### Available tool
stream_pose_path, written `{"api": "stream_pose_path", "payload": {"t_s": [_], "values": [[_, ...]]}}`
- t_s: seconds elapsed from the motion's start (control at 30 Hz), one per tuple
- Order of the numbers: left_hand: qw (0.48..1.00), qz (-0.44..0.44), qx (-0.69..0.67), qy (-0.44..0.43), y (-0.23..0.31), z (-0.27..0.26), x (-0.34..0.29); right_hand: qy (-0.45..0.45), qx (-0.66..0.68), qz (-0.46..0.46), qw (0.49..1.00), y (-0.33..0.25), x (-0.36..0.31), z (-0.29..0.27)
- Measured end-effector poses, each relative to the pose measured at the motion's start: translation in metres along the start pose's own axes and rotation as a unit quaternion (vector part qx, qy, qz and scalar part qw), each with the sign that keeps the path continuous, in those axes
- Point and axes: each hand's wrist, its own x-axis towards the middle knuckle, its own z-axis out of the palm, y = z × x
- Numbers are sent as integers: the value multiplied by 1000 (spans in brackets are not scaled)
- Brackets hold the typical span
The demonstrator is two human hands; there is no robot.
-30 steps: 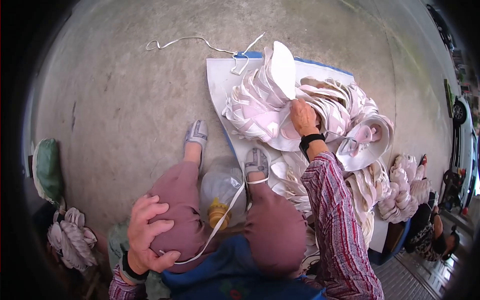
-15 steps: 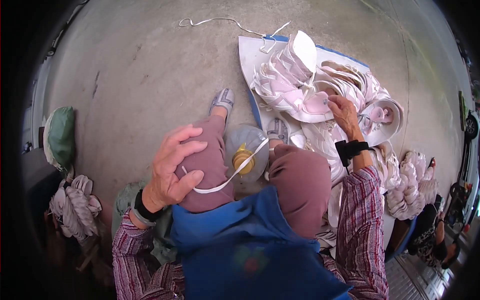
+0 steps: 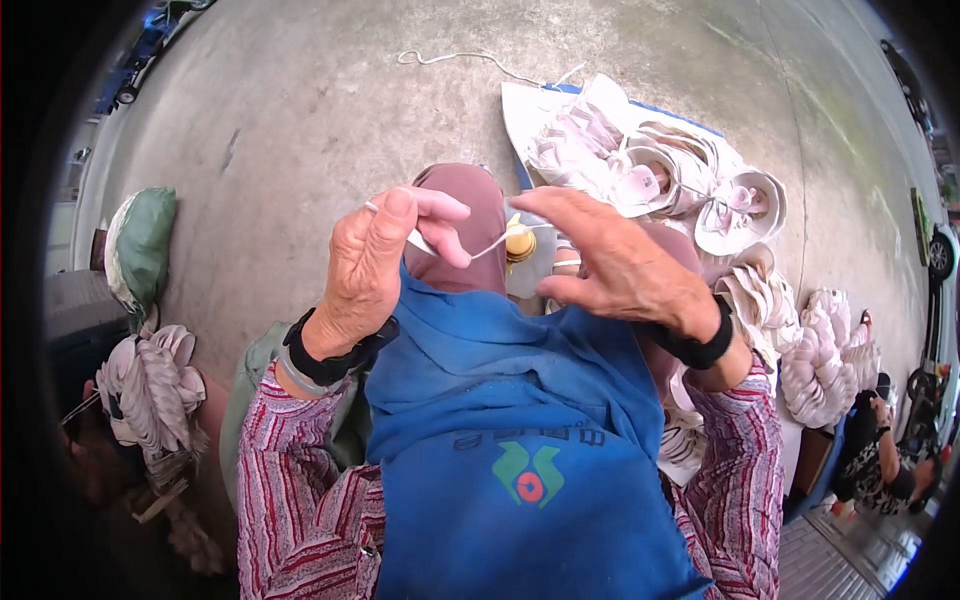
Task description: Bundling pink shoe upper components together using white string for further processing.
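Note:
My left hand (image 3: 375,262) is raised in front of my knees and pinches a thin white strap (image 3: 487,246) between thumb and fingers. The strap runs to the right toward my right hand (image 3: 612,262), whose fingers are spread and curled around its other end; whether they grip it I cannot tell. Both wrists wear black bands. Below the hands a clear plastic bottle with a yellow cap (image 3: 520,243) stands between my knees. A pile of white folded pieces (image 3: 640,170) lies on a white sheet beyond.
A blue apron (image 3: 520,440) covers my lap. More white bundles (image 3: 820,350) lie at the right, next to another person (image 3: 880,460). A green sack (image 3: 140,245) and a striped bundle (image 3: 150,390) sit at the left on bare concrete. A loose cord (image 3: 450,58) lies farther off.
My right hand left the white pile and came back toward my knees. My left hand lifted off my knee and now pinches the strap. Both hands are raised together.

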Motion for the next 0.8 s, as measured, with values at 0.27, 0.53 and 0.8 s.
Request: {"api": "stream_pose_path", "payload": {"t_s": [0.27,0.53,0.8], "values": [[963,-38,-231,135,21,-36,-31,-50,-4,151,987,-6,-7,2],[944,-18,-300,137,11,-47,-49,34,-120,228,966,-49,-23,-65],[942,8,-298,153,19,-62,-47,221,-198,229,927,-18,-61,-134]]}}
